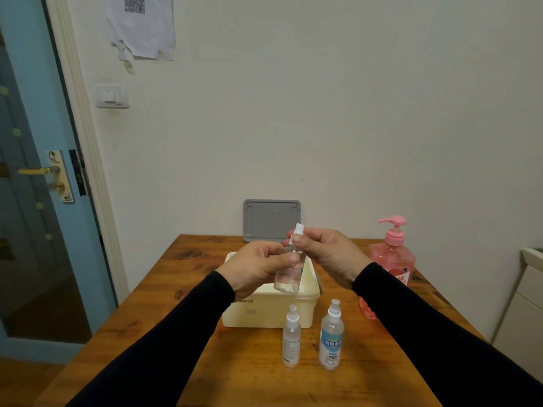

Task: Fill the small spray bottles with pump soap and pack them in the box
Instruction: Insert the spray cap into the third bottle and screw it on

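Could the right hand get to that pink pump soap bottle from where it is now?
Probably yes, once freed: the right hand is pinching the cap of the clear spray bottle. The pink pump bottle stands just to its right, with nothing between them.

Little can be read here. The taller spray bottle (331, 337) standing on the table (188, 292) wears a blue and white label with large Chinese characters across its blue band, too blurred to make out, with finer print below that is illegible. The shorter spray bottle (291, 337) beside it carries small grey print and a barcode, unreadable. The cream box (266, 311) shows faint embossed lettering on its front wall, not clear enough to spell. A sheet of paper (141, 23) on the wall bears a QR code.
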Motion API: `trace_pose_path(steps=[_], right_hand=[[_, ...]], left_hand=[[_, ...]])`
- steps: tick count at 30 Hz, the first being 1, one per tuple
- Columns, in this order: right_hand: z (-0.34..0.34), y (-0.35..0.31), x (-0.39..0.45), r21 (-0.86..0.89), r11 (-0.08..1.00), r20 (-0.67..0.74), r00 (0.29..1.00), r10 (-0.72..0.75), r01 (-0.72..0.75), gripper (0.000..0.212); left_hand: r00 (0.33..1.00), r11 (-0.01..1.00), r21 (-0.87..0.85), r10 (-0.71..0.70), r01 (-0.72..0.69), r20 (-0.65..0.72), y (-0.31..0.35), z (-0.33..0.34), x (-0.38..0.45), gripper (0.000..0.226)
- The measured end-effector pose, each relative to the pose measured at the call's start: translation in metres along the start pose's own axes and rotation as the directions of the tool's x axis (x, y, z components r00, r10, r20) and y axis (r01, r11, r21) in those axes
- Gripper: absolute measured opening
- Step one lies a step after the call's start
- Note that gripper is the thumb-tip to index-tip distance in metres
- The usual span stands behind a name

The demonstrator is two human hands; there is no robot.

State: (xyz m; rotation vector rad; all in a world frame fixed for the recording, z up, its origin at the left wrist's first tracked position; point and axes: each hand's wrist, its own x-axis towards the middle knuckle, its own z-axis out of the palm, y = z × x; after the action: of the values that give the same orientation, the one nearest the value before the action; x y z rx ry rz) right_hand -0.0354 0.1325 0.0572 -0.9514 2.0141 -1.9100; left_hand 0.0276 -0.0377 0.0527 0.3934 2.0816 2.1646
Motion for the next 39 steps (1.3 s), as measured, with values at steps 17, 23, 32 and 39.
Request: trace_pose_path(steps=[17, 23, 32, 39], right_hand=[[0.012, -0.002, 0.001, -0.148, 0.989, -0.138, 0.99, -0.021, 0.0, 0.02], [0.02, -0.002, -0.008, -0.161, 0.987, -0.201, 0.979, -0.034, 0.002, 0.018], [0.008, -0.005, -0.004, -0.242, 0.97, -0.258, 0.964, -0.063, -0.001, 0.036], [-0.018, 0.01, 0.009, -0.239, 0.961, -0.35, 0.935, 0.045, -0.136, 0.052]], left_hand=[[0.976, 0.972, 0.221, 0.127, -0.086, -0.177, -0.007, 0.008, 0.005, 0.019], [0.96, 0.947, 0.308, 0.165, -0.091, -0.226, -0.011, 0.012, 0.001, 0.016], [0.954, 0.928, 0.369, 0.158, -0.056, -0.253, -0.007, 0.005, 0.015, 0.021], [0.931, 0.937, 0.345, 0.082, 0.05, -0.356, -0.017, -0.009, 0.054, 0.028]])
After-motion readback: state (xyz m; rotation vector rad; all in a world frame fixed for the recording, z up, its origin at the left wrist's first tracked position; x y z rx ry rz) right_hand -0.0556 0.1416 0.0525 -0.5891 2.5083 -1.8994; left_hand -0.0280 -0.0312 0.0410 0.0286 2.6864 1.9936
